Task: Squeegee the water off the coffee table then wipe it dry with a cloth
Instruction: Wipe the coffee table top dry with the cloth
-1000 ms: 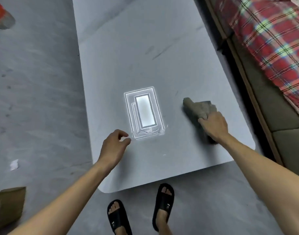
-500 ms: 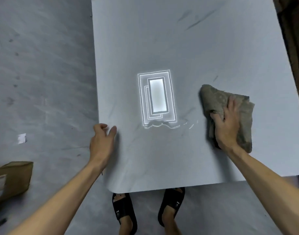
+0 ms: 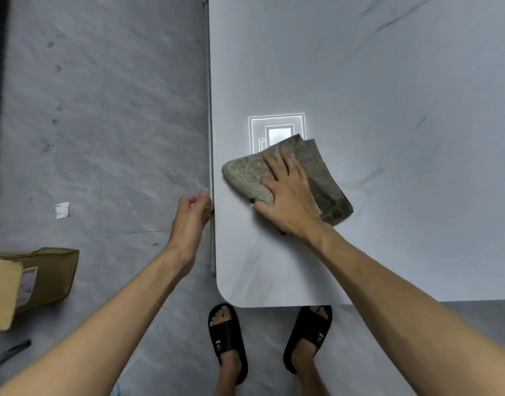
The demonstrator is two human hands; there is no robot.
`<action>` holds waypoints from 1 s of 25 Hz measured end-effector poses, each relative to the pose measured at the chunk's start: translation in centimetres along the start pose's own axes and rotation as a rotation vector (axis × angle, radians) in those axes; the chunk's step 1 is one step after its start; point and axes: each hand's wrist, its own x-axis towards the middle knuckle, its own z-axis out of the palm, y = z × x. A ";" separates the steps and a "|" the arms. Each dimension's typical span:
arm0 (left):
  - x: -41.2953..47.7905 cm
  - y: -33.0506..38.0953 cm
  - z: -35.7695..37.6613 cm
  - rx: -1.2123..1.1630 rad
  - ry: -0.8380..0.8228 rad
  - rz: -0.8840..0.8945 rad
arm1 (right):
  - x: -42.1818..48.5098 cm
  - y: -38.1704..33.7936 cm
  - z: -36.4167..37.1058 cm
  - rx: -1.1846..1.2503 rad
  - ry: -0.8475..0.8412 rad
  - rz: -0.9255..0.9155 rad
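Note:
The pale grey coffee table [image 3: 388, 95] fills the upper right of the head view. A folded grey-brown cloth [image 3: 247, 174] lies on it near the left edge. My right hand [image 3: 288, 195] presses flat on the cloth, fingers spread over its top. Loosely curled, my left hand [image 3: 192, 215] touches the table's left edge beside the cloth and holds nothing. A bright ceiling-light reflection [image 3: 277, 128] shows on the tabletop just beyond the cloth, which partly covers it. No squeegee is in view.
Grey concrete floor [image 3: 102, 124] lies left of the table. A brown cardboard box [image 3: 34, 278] sits at the lower left, with a scrap of white paper [image 3: 62, 210] beyond it. My feet in black slides [image 3: 227, 335] stand at the table's near edge.
My right hand slid the cloth leftward across the table, from the right side to near the left edge. My left hand moved from the tabletop to the table's left edge.

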 end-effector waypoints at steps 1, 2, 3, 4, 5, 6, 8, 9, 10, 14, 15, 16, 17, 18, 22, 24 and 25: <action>0.0 -0.3 -0.3 0.009 0.006 -0.003 | -0.1 -0.6 0.2 -0.030 -0.034 -0.036; 0.0 -0.5 -0.5 0.025 0.010 -0.004 | -0.4 -1.3 0.5 -0.055 -0.061 -0.070; 0.0 -0.8 -0.8 0.050 0.013 -0.003 | -0.6 -2.1 0.8 -0.071 -0.082 -0.099; -0.1 -1.1 -1.0 0.086 0.015 -0.002 | -1.0 -2.8 1.1 -0.074 -0.096 -0.119; -0.3 -1.3 -1.1 0.134 0.026 0.002 | -1.4 -3.4 1.4 -0.065 -0.107 -0.134; -0.6 -1.5 -1.0 0.188 0.050 0.008 | -1.9 -3.9 1.7 -0.060 -0.119 -0.147; -1.4 -1.8 -1.0 0.315 0.132 0.013 | -2.9 -4.3 2.1 -0.099 -0.138 -0.198; -1.9 -2.0 -0.9 0.390 0.172 0.010 | -3.3 -4.2 2.2 -0.136 -0.149 -0.240; -2.5 -2.1 -0.8 0.463 0.199 0.013 | -3.6 -3.8 2.2 -0.170 -0.166 -0.284; -4.8 -2.7 0.8 0.636 0.177 0.153 | -4.8 -1.0 1.2 -0.252 -0.234 -0.428; -5.2 -2.9 1.7 0.654 0.142 0.185 | -5.5 0.0 0.7 -0.251 -0.236 -0.447; -5.5 -3.0 2.6 0.666 0.108 0.202 | -6.1 1.3 0.2 -0.250 -0.239 -0.457; -5.8 -3.1 3.4 0.682 0.080 0.208 | -6.8 2.7 -0.4 -0.253 -0.242 -0.450; -5.9 -3.3 4.1 0.707 0.064 0.212 | -7.5 4.3 -1.2 -0.259 -0.240 -0.427; -6.3 -4.0 6.4 0.872 0.062 0.238 | -11.2 12.0 -5.1 -0.260 -0.166 -0.203; -6.3 -4.3 7.1 0.940 0.063 0.194 | -13.6 15.5 -6.6 -0.221 -0.086 -0.025; -6.3 -4.4 7.3 0.960 0.064 0.169 | -14.9 17.0 -7.1 -0.186 -0.030 0.066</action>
